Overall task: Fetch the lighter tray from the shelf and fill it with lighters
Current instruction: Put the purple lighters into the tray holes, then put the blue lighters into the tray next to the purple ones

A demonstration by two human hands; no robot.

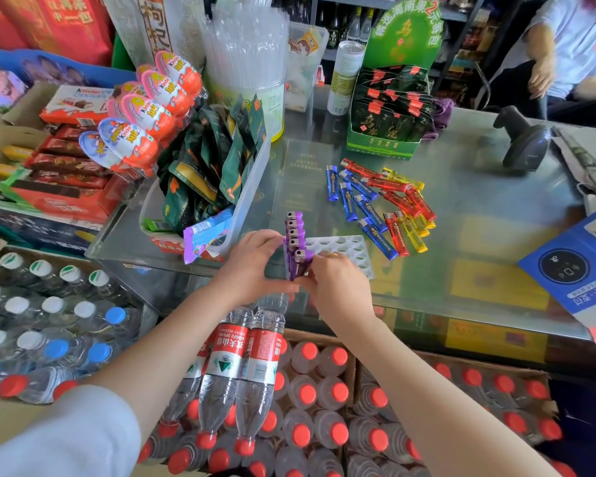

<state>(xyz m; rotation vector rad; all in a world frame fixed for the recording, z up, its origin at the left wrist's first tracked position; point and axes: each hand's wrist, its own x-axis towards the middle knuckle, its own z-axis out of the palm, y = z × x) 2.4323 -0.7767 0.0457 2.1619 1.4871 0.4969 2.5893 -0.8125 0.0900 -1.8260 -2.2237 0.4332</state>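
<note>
A white lighter tray (350, 247) with round holes lies on the glass counter near its front edge. A row of purple lighters (295, 232) stands upright along the tray's left side. My right hand (338, 287) pinches the nearest purple lighter (301, 263) at the row's front end. My left hand (255, 266) touches the left side of the row, fingers curled against it. Loose blue, red and yellow lighters (382, 201) lie in a heap on the counter just beyond and right of the tray.
A clear bin of green snack packets (217, 160) stands left of the tray. A green display box (386, 132), a barcode scanner (523, 139) and a blue payment stand (575, 270) sit further back and right. Water bottles (248, 373) fill cartons below the counter. A person sits at far right.
</note>
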